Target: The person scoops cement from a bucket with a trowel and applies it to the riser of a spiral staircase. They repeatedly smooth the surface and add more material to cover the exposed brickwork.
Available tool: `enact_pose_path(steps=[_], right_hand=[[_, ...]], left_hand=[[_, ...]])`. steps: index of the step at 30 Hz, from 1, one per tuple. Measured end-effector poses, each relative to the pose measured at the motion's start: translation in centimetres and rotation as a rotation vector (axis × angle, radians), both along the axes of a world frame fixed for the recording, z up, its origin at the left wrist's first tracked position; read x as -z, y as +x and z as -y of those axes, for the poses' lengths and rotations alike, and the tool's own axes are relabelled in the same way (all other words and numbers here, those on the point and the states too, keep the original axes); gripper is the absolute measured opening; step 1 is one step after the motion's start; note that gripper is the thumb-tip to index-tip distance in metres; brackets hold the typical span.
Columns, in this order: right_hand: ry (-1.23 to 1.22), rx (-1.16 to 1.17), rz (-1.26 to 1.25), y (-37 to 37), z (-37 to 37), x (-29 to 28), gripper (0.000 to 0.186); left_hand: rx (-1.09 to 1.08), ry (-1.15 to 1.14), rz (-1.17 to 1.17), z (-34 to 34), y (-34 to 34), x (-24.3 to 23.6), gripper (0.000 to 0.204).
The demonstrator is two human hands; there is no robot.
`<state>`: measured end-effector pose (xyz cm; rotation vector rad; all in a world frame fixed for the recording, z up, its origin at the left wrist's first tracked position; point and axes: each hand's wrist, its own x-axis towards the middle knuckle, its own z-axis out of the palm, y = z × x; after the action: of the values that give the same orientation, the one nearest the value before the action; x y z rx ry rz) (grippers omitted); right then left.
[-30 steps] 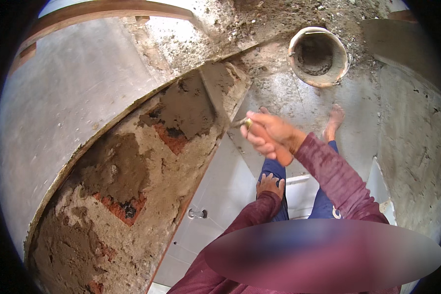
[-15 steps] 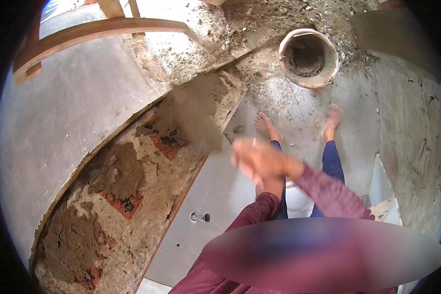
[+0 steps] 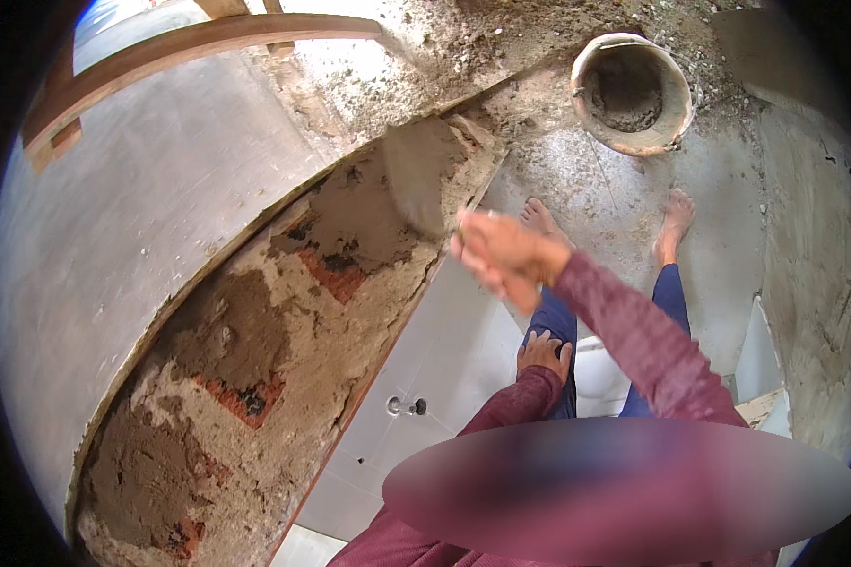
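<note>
A smooth grey slab (image 3: 151, 180) borders a rough tan masonry strip (image 3: 303, 383) patched with brown mortar (image 3: 350, 213). Over the farthest patch, touching or just above, is a blurred grey-bladed trowel (image 3: 413, 189), grasped by the right hand (image 3: 503, 250). The left hand (image 3: 543, 353) rests, unclenched, on navy trousers (image 3: 562, 319); rightward stands a round whitish bucket (image 3: 680, 94).

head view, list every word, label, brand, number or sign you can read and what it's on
None: no readable text or sign shows.
Bucket and maroon sleeves: no lettering visible.
Trowel in the right hand: blurred, so any marking can't be made out.
Blue-and-white patch, upper left: too small and blurred to tell.
</note>
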<state>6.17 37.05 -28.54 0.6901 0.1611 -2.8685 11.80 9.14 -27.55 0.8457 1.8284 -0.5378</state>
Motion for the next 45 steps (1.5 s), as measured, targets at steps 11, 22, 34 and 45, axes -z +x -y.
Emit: enact_pose_path(steps=[11,22,34,45], right_hand=[[0.371,0.242,-0.472,5.4,7.1,-13.5,0.047],[1.571,-0.773,0.943,24.4,-6.1,5.2,0.024],[1.415,-1.203,0.822,19.0,-14.3,20.9,0.019],[0.697,-0.035,0.994,18.4,-7.3,22.6,0.013]], left_hand=[[0.061,-0.031,-0.050,-1.6,0.2,-0.3,0.041],[0.019,-0.068,0.010,-0.2,0.9,0.3,0.045],[-0.022,-0.053,0.036,0.4,0.5,0.0,0.039],[-0.030,-0.036,0.088,0.9,-0.3,0.4,0.039]])
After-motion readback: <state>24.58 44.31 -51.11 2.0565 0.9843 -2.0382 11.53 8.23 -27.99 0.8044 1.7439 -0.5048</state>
